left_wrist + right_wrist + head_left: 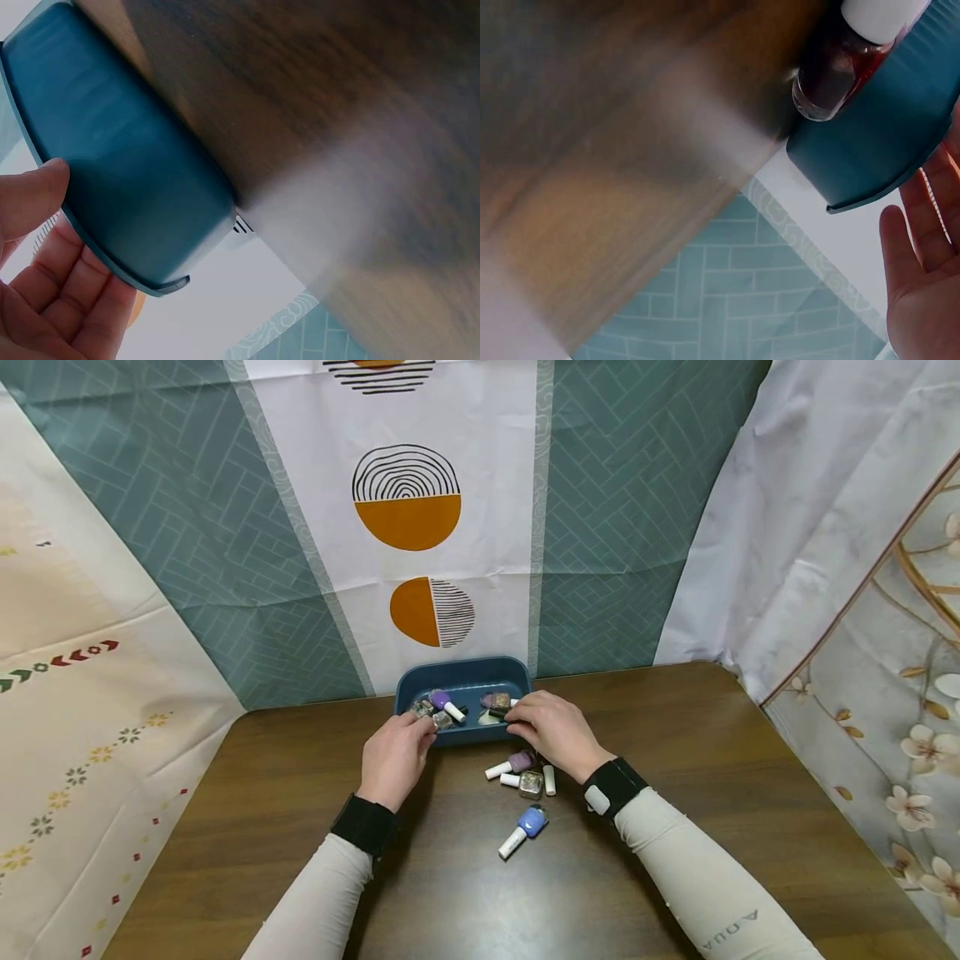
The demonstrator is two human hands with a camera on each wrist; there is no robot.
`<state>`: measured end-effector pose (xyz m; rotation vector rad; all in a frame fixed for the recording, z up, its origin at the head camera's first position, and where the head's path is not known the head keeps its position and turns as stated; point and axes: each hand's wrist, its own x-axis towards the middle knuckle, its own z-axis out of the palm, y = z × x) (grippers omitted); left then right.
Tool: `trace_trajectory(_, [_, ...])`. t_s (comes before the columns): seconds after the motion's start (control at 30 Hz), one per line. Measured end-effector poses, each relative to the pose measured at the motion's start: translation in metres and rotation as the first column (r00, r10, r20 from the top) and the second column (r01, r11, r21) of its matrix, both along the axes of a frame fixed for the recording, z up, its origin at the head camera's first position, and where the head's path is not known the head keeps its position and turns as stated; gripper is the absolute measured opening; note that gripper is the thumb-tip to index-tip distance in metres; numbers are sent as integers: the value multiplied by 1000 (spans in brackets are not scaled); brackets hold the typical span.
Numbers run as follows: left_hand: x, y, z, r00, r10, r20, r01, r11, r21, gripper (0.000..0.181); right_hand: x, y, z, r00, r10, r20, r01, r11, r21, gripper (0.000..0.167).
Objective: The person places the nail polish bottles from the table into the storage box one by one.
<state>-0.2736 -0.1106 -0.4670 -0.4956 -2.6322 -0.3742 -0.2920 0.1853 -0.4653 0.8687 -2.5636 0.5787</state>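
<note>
A dark blue plastic tray (472,737) stands at the back of the table with several nail polish bottles inside. My left hand (395,758) grips its front left corner. In the left wrist view the thumb lies over the outer wall and the curled fingers pass behind the rim. Over the front right rim reaches my right hand (553,731), its fingertips pinching a dark-capped nail polish bottle (497,714). The right wrist view hides those fingertips behind the tray wall. A purple bottle (442,700) with a white cap lies near the left hand.
Before the tray lie a mauve bottle (519,762), a glittery bottle (531,785) and a white cap (550,781). Closer to me is a blue bottle (532,822). In the right wrist view a dark red bottle (832,71) shows beside the tray. Patterned cloth hangs behind the table.
</note>
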Motion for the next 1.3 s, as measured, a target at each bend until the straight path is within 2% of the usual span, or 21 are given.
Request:
trace_trajectory(0.3, [1, -1, 2, 1000, -4, 20, 4, 1000, -16, 8, 3, -1, -3, 999, 1, -39, -2, 1000, -23, 15])
trace_trajectory(0.6, [1, 0, 3, 1000, 6, 26, -6, 1000, -21, 8, 1, -4, -2, 1000, -6, -17, 5, 1000, -25, 12])
trace_trajectory(0.83, [1, 0, 3, 1000, 3, 17, -3, 1000, -17, 8, 0, -6, -3, 999, -37, -15, 36, 999, -30, 12])
trace_trajectory(1.0, [0, 2, 3, 999, 12, 45, -11, 1000, -18, 7, 3, -7, -3, 998, -69, -1, 69, 996, -53, 10])
trace_trajectory(1.3, [2, 2, 4, 999, 18, 42, -17, 999, -30, 8, 4, -12, -4, 993, -115, 30, 117, 990, -72, 7])
